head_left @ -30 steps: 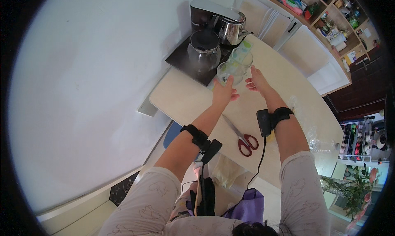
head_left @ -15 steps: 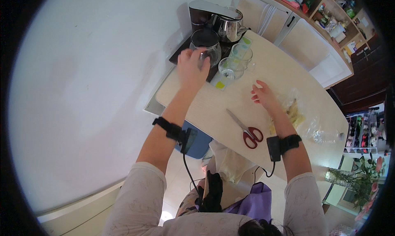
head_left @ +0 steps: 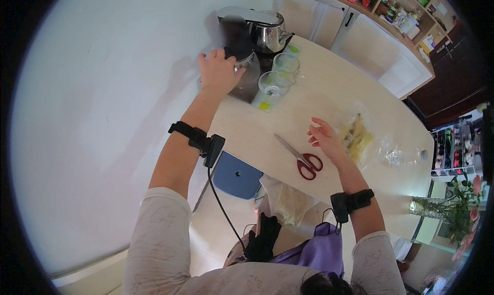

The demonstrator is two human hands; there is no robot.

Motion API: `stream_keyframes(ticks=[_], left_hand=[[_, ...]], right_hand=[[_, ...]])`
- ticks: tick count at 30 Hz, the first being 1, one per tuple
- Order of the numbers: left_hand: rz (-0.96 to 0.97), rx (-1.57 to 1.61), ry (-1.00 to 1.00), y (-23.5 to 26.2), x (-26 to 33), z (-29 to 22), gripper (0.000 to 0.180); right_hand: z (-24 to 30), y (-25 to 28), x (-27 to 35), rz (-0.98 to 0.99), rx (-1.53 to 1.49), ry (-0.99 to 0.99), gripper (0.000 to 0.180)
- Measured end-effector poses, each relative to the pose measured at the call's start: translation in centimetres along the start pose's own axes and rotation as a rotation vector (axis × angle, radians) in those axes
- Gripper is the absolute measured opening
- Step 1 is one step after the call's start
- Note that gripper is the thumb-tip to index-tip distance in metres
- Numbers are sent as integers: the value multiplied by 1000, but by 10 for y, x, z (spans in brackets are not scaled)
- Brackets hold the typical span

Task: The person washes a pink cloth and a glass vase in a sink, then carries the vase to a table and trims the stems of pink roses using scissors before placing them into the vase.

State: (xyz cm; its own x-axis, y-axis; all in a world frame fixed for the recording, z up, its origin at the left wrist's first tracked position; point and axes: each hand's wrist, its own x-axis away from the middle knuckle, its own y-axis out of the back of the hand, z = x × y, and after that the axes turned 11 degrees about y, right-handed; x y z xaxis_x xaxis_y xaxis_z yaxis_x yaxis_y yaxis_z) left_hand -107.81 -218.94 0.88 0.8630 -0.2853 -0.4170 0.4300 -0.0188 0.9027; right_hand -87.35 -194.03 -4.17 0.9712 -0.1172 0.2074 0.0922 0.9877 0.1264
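My left hand (head_left: 218,74) is at the glass pot (head_left: 248,75) by the wall, its fingers and thumb curled against the near upper side. A smeared black shape, apparently the pot's lid (head_left: 235,31), stands above the rim. Just right of the pot, two clear glass cups (head_left: 274,85) rest on a patterned strip (head_left: 263,106). Over the table (head_left: 247,125), my right hand (head_left: 324,137) hovers with loosely bent fingers apart and nothing in them. Close to it lie red-handled scissors (head_left: 307,166) and a clear bag with yellowish contents (head_left: 356,139).
A steel kettle (head_left: 268,35) stands behind the cups, beside a silver-topped appliance (head_left: 242,13). On the table's right lies a clear plastic bottle (head_left: 406,157). A blue stool (head_left: 236,175) is below the near edge. White cabinets (head_left: 378,53) stand beyond the table.
The view has shifted slightly. My left hand stays at the pot, while the black lid appears raised and blurred. My right hand still hovers, lower in the view.
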Motion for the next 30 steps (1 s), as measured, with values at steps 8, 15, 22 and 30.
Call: stream_keyframes(ticks=[8,15,22,30], left_hand=[[82,-59,7,11,-2,9,25],[-62,26,-39,-3,2,7,28],[-189,127,-58,-8,7,4,31],[573,620,-218,14,121,-100,26]], right_hand=[[3,4,10,-22,-17,18,36],[-27,-4,44,14,-96,1,34],[-60,7,119,-43,-137,-138,28],[-84,41,183,-225,-164,-350,28]])
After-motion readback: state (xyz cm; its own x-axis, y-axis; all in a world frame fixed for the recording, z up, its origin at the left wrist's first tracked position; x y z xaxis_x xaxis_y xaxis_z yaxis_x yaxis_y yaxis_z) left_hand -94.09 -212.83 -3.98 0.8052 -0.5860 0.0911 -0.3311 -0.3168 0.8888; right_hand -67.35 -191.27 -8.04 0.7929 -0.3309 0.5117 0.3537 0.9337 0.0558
